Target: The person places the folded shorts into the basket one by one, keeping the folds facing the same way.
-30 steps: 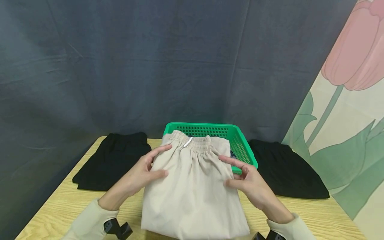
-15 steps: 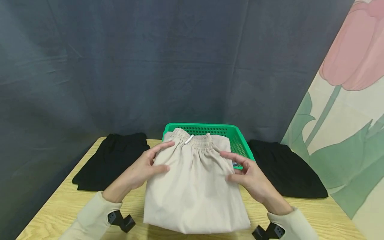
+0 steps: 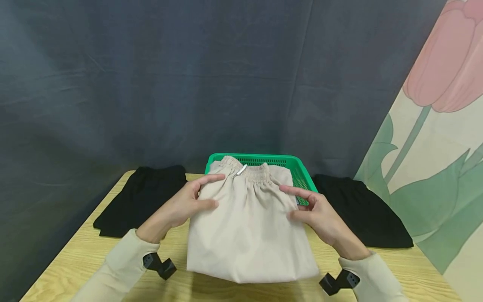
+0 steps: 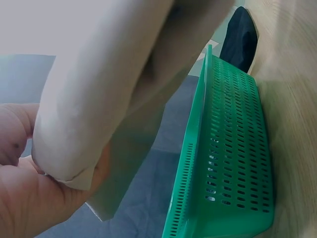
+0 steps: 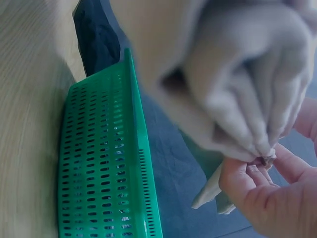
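Observation:
Folded beige pants, with a gathered elastic waistband and a short white drawstring, hang between my two hands in the head view. On the left side edge my left hand grips them, thumb lying on the front. My right hand holds the opposite edge, its thumb on the front and index finger extended just below the waistband. Both wrist views show the folded layers held up off the table, in front of a green basket. The pants cover much of that basket in the head view.
Folded black garments lie on the wooden table, one at the left and one at the right. Items show faintly through the basket's holes. Behind the table hangs a dark curtain, with a tulip-patterned panel at the right.
Both hands have carried the beige pants a little forward and slightly right, so their waistband overlaps more of the basket. The grip and the black garments stay as they were.

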`<state>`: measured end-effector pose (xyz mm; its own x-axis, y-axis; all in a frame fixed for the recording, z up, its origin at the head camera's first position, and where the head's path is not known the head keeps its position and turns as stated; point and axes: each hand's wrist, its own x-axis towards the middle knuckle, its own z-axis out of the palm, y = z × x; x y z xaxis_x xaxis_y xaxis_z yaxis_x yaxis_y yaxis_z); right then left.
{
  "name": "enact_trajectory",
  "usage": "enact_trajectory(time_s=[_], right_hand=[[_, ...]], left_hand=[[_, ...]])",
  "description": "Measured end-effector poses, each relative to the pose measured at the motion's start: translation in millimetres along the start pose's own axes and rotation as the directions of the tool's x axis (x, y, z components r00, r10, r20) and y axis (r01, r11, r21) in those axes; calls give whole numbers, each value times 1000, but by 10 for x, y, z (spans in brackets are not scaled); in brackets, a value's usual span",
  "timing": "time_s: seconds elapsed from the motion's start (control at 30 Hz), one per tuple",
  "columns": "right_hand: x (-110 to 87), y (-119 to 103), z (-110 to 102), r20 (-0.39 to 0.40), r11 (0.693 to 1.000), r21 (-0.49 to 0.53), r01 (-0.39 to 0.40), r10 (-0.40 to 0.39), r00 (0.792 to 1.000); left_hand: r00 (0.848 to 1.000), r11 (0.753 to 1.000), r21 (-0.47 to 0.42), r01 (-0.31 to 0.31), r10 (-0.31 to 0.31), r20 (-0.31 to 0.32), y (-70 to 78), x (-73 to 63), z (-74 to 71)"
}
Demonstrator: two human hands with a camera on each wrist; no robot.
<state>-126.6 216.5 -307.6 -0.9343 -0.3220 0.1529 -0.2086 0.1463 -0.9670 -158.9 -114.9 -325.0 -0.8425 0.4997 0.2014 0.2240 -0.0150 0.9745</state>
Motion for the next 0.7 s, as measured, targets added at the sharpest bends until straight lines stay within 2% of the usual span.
enact_trajectory(time_s=[0.1, 0.47, 0.7], right_hand=[[27, -6, -6, -1, 1000, 0, -2, 2, 1000], [134, 12, -97, -34, 1000, 6, 9, -9, 999], [174, 41, -173, -51, 1000, -11, 11, -12, 999]], left_hand=[[1000, 1000, -3, 13, -13, -9, 6, 26, -10], [1000, 997, -71, -4, 2, -27, 1, 165, -25], [999, 997, -79, -16, 13, -46, 1, 250, -30]])
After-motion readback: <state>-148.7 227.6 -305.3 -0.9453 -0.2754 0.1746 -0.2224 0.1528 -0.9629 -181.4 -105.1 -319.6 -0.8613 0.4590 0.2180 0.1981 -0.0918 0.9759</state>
